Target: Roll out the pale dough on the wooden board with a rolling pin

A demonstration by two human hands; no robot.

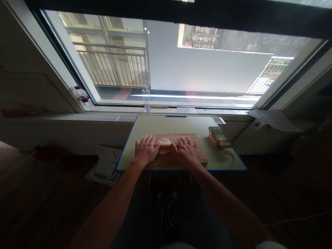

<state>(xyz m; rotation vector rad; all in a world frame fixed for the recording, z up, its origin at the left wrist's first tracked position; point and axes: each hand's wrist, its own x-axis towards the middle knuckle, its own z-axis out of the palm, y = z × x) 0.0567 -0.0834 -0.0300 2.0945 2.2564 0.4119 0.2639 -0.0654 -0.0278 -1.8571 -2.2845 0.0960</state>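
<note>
A round piece of pale dough (164, 141) lies on a wooden cutting board (166, 161). Across the dough runs a wooden rolling pin (165, 147), of which only the middle stretch shows between my hands. My left hand (146, 150) lies over the pin's left end, fingers stretched forward and apart, thumb toward the dough. Over the other end rests my right hand (185, 150), its fingers likewise stretched out and spread. Both palms hide the ends of the pin, and dough shows in front of and behind it.
The board sits on a green folding table (155, 123) with a blue edge. On its right lies a pixelated item (220, 137). A clear bottle (146, 99) stands on the windowsill behind. Papers (103, 167) lie low at left, and more sheets (275, 119) at right.
</note>
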